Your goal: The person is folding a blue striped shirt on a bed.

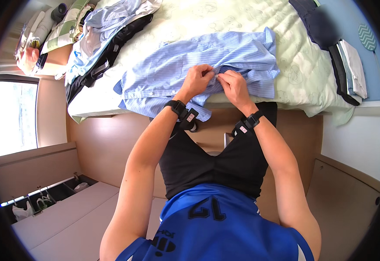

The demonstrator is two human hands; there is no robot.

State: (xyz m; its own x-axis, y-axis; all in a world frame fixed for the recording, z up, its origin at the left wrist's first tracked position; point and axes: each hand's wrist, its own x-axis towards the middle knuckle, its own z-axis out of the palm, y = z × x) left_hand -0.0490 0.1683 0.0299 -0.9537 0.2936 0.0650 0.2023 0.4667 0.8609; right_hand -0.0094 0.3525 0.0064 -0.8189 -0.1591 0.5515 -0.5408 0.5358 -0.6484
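A blue-and-white striped button-up shirt [163, 67] lies spread across the near edge of the bed, its collar toward the right. My left hand [198, 80] pinches the shirt's front edge between thumb and fingertips. Just beside it, my right hand [234, 84] grips the cloth at a small pale button [216, 76]. The fingertips of both hands nearly meet there. Right of them, the front gapes and shows darker blue cloth inside. Further left along the front strip, more small buttons are visible. One sleeve hangs over the bed's edge below my left wrist.
The bed [294, 75] has a pale green patterned quilt. Rumpled blue and white shirts [102, 26] and black garments [111, 49] lie at its far left. Folded clothes [349, 70] rest on a blue surface at right. A open drawer-like compartment [56, 192] is at lower left.
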